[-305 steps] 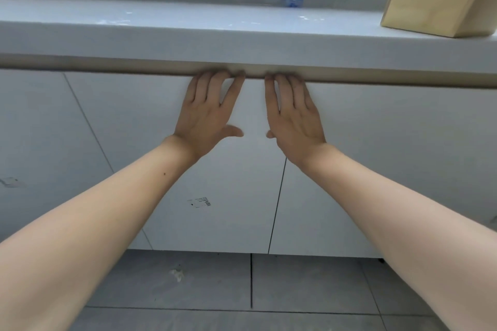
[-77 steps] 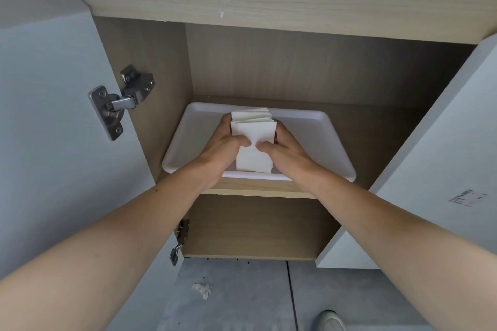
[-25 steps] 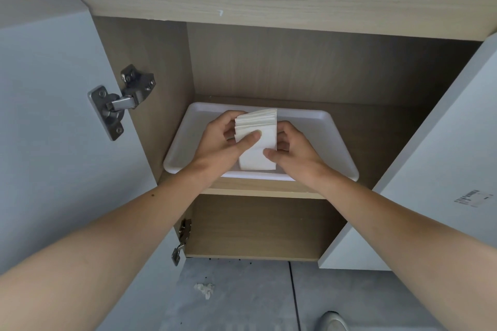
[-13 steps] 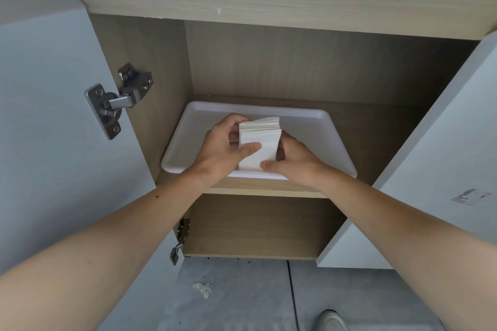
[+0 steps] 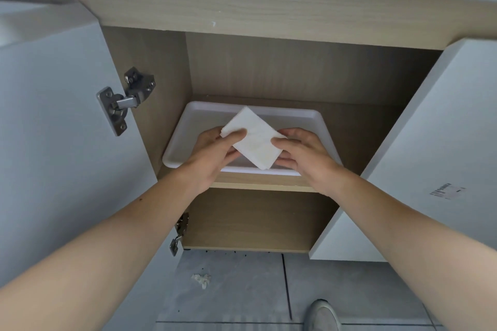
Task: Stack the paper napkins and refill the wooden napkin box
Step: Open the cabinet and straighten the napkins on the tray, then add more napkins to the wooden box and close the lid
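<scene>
Hands outstretched into cabinet, left hand and right hand pinching napkin stack above tray

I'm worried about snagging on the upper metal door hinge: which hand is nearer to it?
Left. The left hand grips the napkin stack right of and below the upper hinge; the right hand holds the stack's far side.

The napkins are soft, matt white paper; the tray is smooth white plastic with a dull sheen. The cabinet is pale wood-grain board, its doors smooth matt white, the hinge shiny metal, the floor matt grey tile.
</scene>
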